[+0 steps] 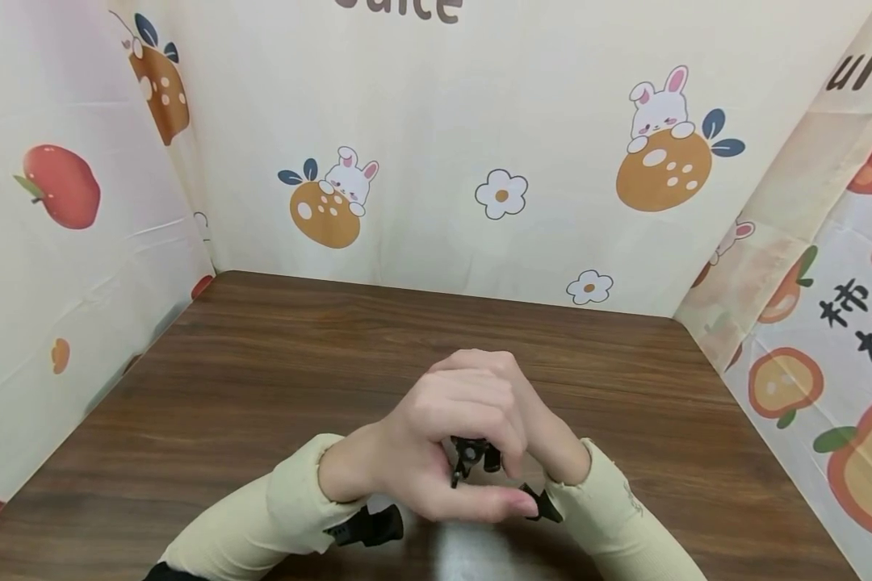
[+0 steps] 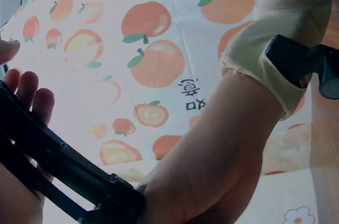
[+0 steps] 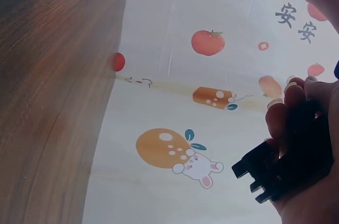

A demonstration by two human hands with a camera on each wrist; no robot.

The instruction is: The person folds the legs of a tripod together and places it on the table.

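Note:
In the head view my left hand [image 1: 458, 428] arches over my right hand [image 1: 530, 403], covering most of it. A black jointed object [image 1: 471, 453] shows in the gap under the left index finger, above the extended left thumb. In the left wrist view the object [image 2: 63, 166] has long, curved parallel bars, with left fingertips [image 2: 42, 102] behind them; its hinged end meets the right hand [image 2: 190, 197]. The right wrist view shows short dark prongs [image 3: 259, 171] on it and fingers [image 3: 278, 121] curled against it. Its exact kind cannot be made out.
A brown wooden table [image 1: 320, 339] lies below the hands. Printed fabric [image 1: 436, 145] stands along its back and sides. Black wrist cameras [image 1: 371, 526] sit at the cream sleeves [image 1: 250, 516].

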